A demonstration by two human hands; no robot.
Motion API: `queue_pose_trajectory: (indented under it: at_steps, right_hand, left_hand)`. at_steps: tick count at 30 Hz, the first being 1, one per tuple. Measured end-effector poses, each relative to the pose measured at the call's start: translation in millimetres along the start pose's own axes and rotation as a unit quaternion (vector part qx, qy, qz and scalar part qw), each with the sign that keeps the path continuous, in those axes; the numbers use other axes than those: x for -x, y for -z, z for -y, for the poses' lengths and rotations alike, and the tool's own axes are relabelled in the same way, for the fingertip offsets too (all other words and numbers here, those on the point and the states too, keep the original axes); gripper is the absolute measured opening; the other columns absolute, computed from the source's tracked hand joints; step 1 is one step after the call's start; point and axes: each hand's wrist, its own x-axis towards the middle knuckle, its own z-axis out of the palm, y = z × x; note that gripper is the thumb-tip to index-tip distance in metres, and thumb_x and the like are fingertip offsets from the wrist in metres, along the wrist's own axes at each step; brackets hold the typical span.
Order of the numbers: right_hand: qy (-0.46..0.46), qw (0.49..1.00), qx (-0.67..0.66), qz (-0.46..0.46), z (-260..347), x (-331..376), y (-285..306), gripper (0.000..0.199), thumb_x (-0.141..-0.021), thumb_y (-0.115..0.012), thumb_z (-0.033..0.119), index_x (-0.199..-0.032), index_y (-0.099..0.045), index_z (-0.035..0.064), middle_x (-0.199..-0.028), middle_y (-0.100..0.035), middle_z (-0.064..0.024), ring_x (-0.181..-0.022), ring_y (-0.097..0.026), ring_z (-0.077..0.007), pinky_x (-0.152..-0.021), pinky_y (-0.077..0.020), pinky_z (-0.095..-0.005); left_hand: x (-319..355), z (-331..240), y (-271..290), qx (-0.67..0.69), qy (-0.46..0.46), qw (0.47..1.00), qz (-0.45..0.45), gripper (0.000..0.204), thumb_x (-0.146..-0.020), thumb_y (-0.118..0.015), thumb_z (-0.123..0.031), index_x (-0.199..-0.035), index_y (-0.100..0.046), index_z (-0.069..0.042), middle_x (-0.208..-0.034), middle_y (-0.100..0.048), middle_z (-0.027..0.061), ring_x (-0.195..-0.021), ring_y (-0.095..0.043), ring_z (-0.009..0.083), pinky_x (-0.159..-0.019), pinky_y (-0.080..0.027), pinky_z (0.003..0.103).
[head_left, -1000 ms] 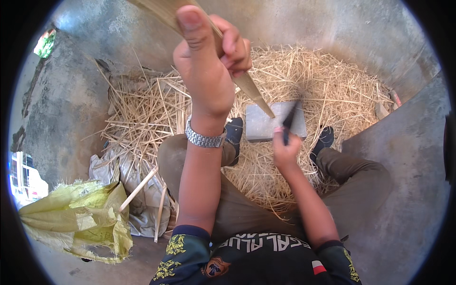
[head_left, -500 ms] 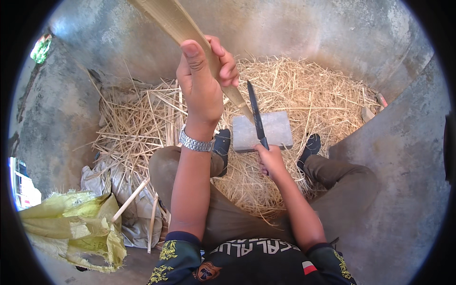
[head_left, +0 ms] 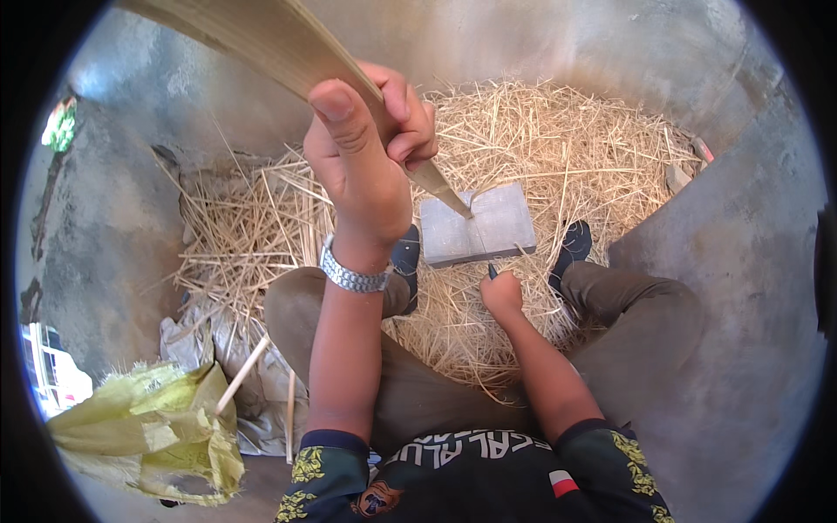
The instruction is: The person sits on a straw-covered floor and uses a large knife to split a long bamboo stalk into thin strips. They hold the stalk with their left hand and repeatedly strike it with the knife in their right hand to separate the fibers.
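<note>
The knife (head_left: 493,271) is no longer showing its broad dark side; it is now presenting what looks like its edge, a thin line running over the block (head_left: 510,218) toward the slat's lower end. The right hand (head_left: 503,295) is closing round the handle on the block's near side. The left hand (head_left: 362,166) is gripping the slat (head_left: 296,52), thumb along it, above and left of the block. The slat is slanting down to the block's middle; whether its tip is touching, I cannot tell. This turn is probably bringing the blade against the slat for trimming, though contact is not showing clearly. Straw (head_left: 558,148) is surrounding the block.
</note>
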Motion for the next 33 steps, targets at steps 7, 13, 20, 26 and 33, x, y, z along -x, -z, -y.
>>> queue_pose_trajectory:
  at_steps: [7, 13, 20, 26, 33]
  right_hand:
    - [-0.053, 0.955, -0.237, 0.172, -11.4, -23.2, -34.2, 0.034, -0.083, -0.061, 0.024, -0.085, -0.068, -0.0088, -0.082, -0.07, -0.0276, -0.078, -0.071, -0.0385, -0.071, -0.054, -0.046]
    - [0.089, 0.994, -0.069, -0.003, 25.5, 14.7, 8.2, 0.033, -0.085, -0.064, 0.027, -0.076, -0.064, -0.004, -0.073, -0.068, -0.0228, -0.064, -0.067, -0.0407, -0.06, -0.052, -0.0469]
    - [0.314, 0.911, -0.263, -0.04, 123.0, 78.0, 93.7, 0.024, -0.089, -0.062, 0.023, -0.081, -0.064, 0.0001, -0.064, -0.061, -0.0234, -0.065, -0.064, -0.0423, -0.06, -0.0494, -0.0455]
    - [0.112, 0.991, -0.061, 0.027, 18.9, -1.6, -4.5, 0.033, -0.088, -0.064, 0.028, -0.093, -0.069, -0.0035, -0.082, -0.069, -0.0249, -0.079, -0.07, -0.0402, -0.07, -0.053, -0.0475]
    - [0.007, 0.971, -0.21, 0.115, 23.3, 0.0, -19.4, 0.028, -0.085, -0.063, 0.023, -0.078, -0.062, -0.0047, -0.064, -0.063, -0.0187, -0.054, -0.063, -0.0313, -0.052, -0.0499, -0.0441]
  left_hand:
    - [-1.9, 1.9, -1.6, 0.018, -0.017, 1.0, -0.013, 0.063, -0.098, -0.035, -0.068, -0.089, -0.043, -0.006, -0.06, -0.036, -0.001, -0.05, -0.03, 0.0069, -0.046, -0.025, 0.024]
    - [-5.4, 2.3, 7.5, 0.02, -0.001, 0.999, -0.032, 0.062, -0.097, -0.03, -0.072, -0.091, -0.041, -0.011, -0.058, -0.03, -0.0022, -0.049, -0.022, 0.0087, -0.048, -0.024, 0.026]
    - [-0.8, -0.5, 9.2, 0.013, 0.007, 0.999, -0.042, 0.066, -0.095, -0.026, -0.076, -0.089, -0.041, -0.012, -0.056, -0.029, -0.0023, -0.048, -0.021, 0.0095, -0.047, -0.022, 0.027]
    - [-1.2, 1.5, 5.2, 0.045, 0.011, 0.999, -0.02, 0.069, -0.094, -0.024, -0.079, -0.087, -0.04, -0.012, -0.056, -0.029, -0.0028, -0.049, -0.021, 0.0091, -0.047, -0.022, 0.027]
    - [-5.7, -2.0, 14.5, 0.036, 0.016, 0.999, -0.026, 0.065, -0.096, -0.029, -0.075, -0.086, -0.04, -0.011, -0.058, -0.03, -0.0033, -0.05, -0.026, 0.0092, -0.048, -0.025, 0.025]
